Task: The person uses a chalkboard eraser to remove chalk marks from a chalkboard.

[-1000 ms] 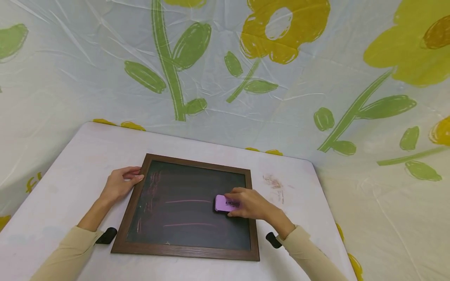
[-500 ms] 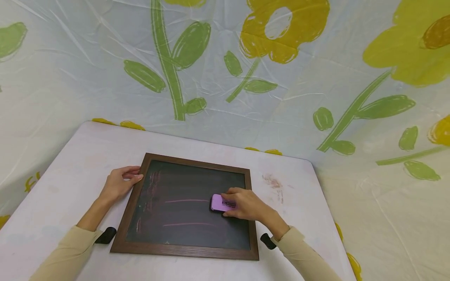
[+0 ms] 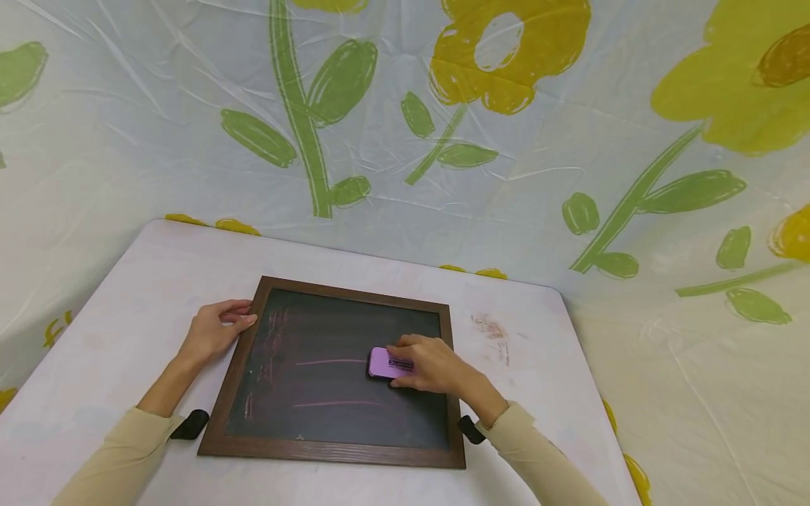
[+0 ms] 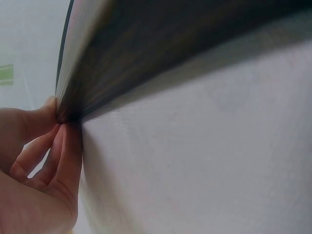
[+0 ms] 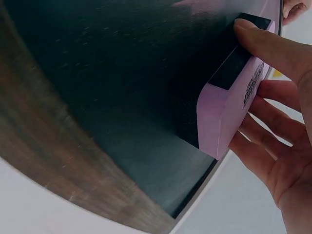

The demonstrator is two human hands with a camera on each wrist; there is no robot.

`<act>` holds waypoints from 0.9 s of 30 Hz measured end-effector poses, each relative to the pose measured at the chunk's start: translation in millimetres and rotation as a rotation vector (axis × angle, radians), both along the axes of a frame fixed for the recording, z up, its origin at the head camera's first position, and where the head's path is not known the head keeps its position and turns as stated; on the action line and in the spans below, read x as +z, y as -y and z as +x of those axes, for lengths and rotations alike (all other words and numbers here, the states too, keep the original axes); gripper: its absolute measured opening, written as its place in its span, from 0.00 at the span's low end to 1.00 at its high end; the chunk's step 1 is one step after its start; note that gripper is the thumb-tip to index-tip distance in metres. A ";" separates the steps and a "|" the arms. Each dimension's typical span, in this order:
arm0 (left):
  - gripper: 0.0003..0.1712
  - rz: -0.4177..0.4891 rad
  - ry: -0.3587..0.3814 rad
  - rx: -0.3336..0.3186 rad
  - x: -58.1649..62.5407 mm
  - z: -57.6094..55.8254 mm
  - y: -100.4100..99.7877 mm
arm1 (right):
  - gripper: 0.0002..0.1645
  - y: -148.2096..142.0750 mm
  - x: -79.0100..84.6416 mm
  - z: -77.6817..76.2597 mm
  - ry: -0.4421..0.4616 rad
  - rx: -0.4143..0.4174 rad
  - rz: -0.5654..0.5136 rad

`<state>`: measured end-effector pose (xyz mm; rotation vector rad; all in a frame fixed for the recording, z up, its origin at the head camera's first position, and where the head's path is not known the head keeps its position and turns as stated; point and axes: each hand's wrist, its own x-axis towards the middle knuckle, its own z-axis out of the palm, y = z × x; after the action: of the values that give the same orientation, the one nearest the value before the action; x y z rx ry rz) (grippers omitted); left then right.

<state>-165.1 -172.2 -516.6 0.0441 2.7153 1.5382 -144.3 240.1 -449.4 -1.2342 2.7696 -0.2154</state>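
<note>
A chalkboard in a brown wooden frame lies on the white table in the head view. Faint pink smudges mark its left side, and two pink chalk lines cross the middle. My right hand grips a purple block eraser with a black underside, on the right half of the board. In the right wrist view the thumb lies along one long side of the eraser and the fingers along the other. At the frame's left edge, my left hand pinches the wood between thumb and fingers, as the left wrist view shows.
The white table reaches past the board on all sides, with a reddish-brown smear on its right. A sheet printed with yellow flowers hangs behind it. Black wrist devices sit near both sleeves.
My right hand has slid the eraser leftward across the board, along the upper pink line, whose visible part is shorter now. The left hand stays at the frame's edge.
</note>
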 end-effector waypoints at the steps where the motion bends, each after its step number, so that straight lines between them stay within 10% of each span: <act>1: 0.27 0.000 -0.001 0.000 0.0 0.1 0.0 | 0.34 1.2 0.0 -0.5 -0.005 0.004 0.003; 27: 0.28 0.004 -0.003 -0.006 -1.1 -1.4 0.5 | 0.35 33.8 0.0 -10.2 0.054 0.031 0.021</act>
<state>-166.5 -172.7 -517.6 0.0546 2.7123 1.5432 -154.5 206.3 -449.4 -1.2456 2.6981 -0.2129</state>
